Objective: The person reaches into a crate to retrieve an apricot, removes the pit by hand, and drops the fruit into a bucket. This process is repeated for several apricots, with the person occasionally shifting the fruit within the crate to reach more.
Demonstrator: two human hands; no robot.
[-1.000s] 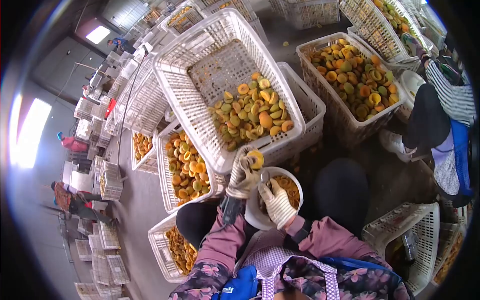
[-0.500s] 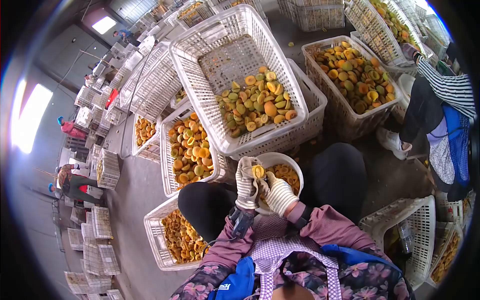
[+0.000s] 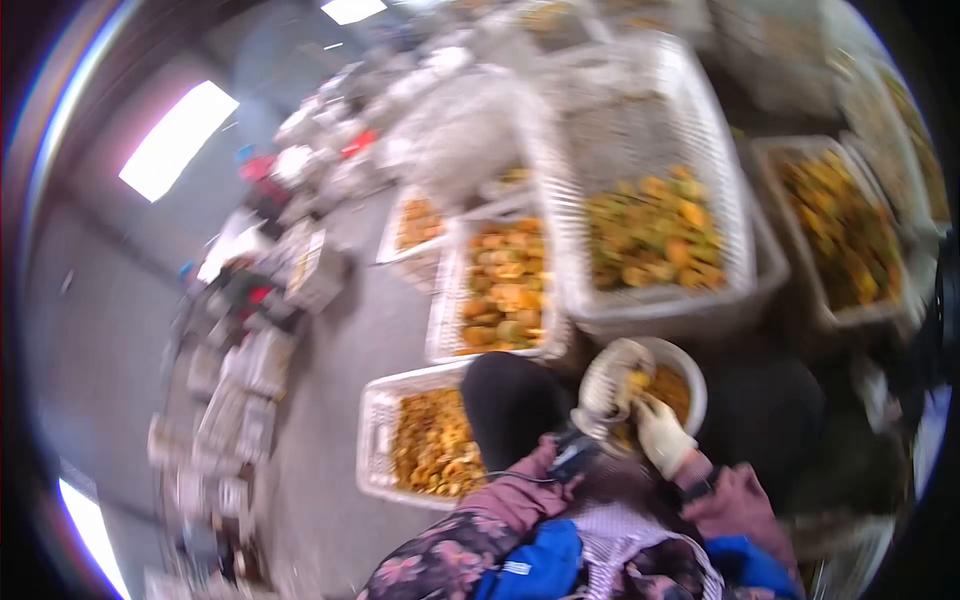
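Observation:
Over a white bucket (image 3: 697,385) between my knees, both gloved hands are close together. My left hand (image 3: 606,390) is closed around a yellow-orange fruit half (image 3: 638,380), probably apricot or peach. My right hand (image 3: 662,436), in a pale glove, has its fingers curled against the fruit; blur hides whatever they grip. Orange fruit pieces (image 3: 668,392) lie inside the bucket. Just beyond it, a large white crate (image 3: 655,308) holds greenish and orange fruit halves (image 3: 655,235).
To the left stand a crate of orange halves (image 3: 505,285) and a crate of flatter, browner pieces (image 3: 437,445). Another fruit crate (image 3: 845,230) is at right. Stacked crates (image 3: 235,400) and blurred people fill the far left along the grey floor (image 3: 340,390).
My view has swung left, so the crates and my hands appear farther right and the picture is blurred. Both hands remain together at the fruit by the bucket.

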